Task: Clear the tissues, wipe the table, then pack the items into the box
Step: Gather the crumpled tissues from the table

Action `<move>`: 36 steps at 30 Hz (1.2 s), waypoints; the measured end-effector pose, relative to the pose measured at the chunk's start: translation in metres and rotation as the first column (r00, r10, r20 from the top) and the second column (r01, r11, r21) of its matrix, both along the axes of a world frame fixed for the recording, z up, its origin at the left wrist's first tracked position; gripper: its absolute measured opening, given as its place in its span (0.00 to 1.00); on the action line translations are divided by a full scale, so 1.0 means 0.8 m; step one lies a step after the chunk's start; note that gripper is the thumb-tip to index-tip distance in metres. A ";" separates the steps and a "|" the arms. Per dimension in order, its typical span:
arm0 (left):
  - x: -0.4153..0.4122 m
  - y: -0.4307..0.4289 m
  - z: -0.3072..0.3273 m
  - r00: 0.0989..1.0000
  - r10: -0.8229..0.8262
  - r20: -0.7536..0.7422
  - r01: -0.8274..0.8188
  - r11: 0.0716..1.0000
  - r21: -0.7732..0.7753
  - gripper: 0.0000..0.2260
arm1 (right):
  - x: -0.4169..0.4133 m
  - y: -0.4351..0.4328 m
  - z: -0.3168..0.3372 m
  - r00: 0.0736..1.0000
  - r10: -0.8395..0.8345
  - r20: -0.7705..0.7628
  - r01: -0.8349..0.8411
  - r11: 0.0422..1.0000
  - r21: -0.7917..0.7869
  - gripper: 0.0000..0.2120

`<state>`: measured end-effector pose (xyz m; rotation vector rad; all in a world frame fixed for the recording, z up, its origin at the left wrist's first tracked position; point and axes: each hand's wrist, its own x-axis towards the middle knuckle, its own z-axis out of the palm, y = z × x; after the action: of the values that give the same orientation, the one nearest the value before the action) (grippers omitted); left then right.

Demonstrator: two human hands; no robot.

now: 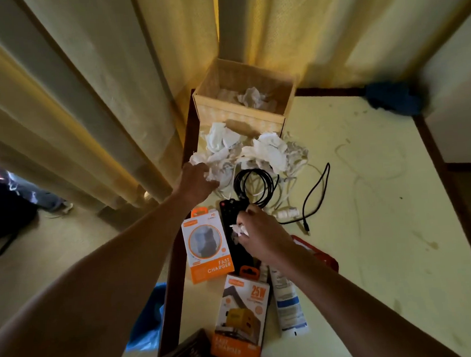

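Nearest me lie two glossy orange-and-white charger packs (238,319), flat card rectangles, with a white tube (287,304) beside the closer one. My right hand (262,236) pinches a small crumpled tissue scrap (239,230) over a black remote (233,231), while my left hand (198,180) closes its fingers on one of two soft, wrinkled white tissue heaps (218,146). Both heaps lie on the pale table (383,224) against a square woven box (244,95), which holds more tissue, with a coiled black cable (257,185) beside them.

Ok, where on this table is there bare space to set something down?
The right half of the cream table is bare, between the blue cloth and black cable. It's crowded left, around the crumpled white tissues and orange charger boxes.
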<state>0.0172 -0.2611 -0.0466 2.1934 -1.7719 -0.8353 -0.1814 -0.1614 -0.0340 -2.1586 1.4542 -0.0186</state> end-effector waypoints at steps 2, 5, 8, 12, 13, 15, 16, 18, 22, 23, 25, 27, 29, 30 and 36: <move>-0.004 0.002 -0.006 1.000 -0.002 0.026 0.001 1.000 0.024 0.23 | -0.008 -0.001 0.007 0.998 -0.048 0.041 0.047 0.999 0.023 0.14; -0.007 0.004 -0.003 1.000 0.005 0.016 -0.005 1.000 -0.015 0.18 | -0.030 -0.006 0.020 0.979 -0.170 0.117 0.163 0.984 0.068 0.07; -0.007 0.004 0.014 0.998 0.040 -0.053 -0.045 0.994 -0.096 0.13 | -0.063 -0.010 0.027 0.920 -0.340 0.192 0.312 0.936 0.164 0.02; -0.011 0.010 0.052 0.960 0.148 -0.238 -0.186 0.972 -0.147 0.10 | -0.088 0.006 0.014 0.901 -0.418 0.117 0.415 0.908 0.051 0.04; -0.010 0.011 0.058 0.942 0.172 -0.289 -0.218 0.966 -0.136 0.10 | -0.088 0.012 0.009 0.902 -0.416 0.114 0.421 0.907 -0.023 0.04; -0.007 0.015 0.072 0.904 0.197 -0.381 -0.257 0.960 -0.114 0.08 | -0.081 0.018 0.003 0.937 -0.346 0.056 0.350 0.927 -0.132 0.07; -0.007 0.017 0.079 0.887 0.194 -0.418 -0.263 0.958 -0.114 0.07 | -0.075 0.017 0.002 0.954 -0.300 0.010 0.298 0.941 -0.157 0.12; -0.009 0.024 0.093 0.867 0.176 -0.467 -0.270 0.952 -0.142 0.06 | -0.062 0.011 0.002 0.968 -0.238 -0.075 0.221 0.957 -0.190 0.20; -0.010 0.038 0.123 0.843 0.142 -0.519 -0.288 0.934 -0.212 0.07 | -0.041 0.001 0.003 0.954 -0.204 -0.218 0.159 0.965 -0.207 0.19; -0.007 0.041 0.129 0.827 0.137 -0.546 -0.298 0.929 -0.219 0.07 | -0.039 -0.001 0.003 0.950 -0.204 -0.237 0.153 0.964 -0.216 0.16; -0.001 0.050 0.137 0.800 0.142 -0.583 -0.325 0.920 -0.221 0.07 | -0.036 -0.004 0.002 0.947 -0.213 -0.242 0.158 0.960 -0.230 0.11; 0.006 0.061 0.141 0.774 0.153 -0.615 -0.345 0.916 -0.206 0.06 | -0.035 -0.004 0.002 0.950 -0.217 -0.222 0.158 0.953 -0.257 0.09; 0.014 0.076 0.144 0.757 0.169 -0.632 -0.363 0.912 -0.191 0.09 | -0.037 0.000 0.001 0.961 -0.239 -0.139 0.196 0.943 -0.268 0.07; 0.015 0.083 0.146 0.750 0.170 -0.639 -0.366 0.912 -0.187 0.10 | -0.039 0.002 0.001 0.960 -0.267 -0.078 0.239 0.935 -0.261 0.07; 0.020 0.142 0.169 0.634 0.161 -0.756 -0.393 0.909 -0.136 0.03 | -0.055 0.011 0.053 0.792 -0.532 0.300 0.564 0.825 -0.028 0.09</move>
<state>0.0330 -0.1478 0.0888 1.5319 -1.0267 -1.0850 -0.2254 -0.1529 0.0083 -1.6461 1.8852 -0.6106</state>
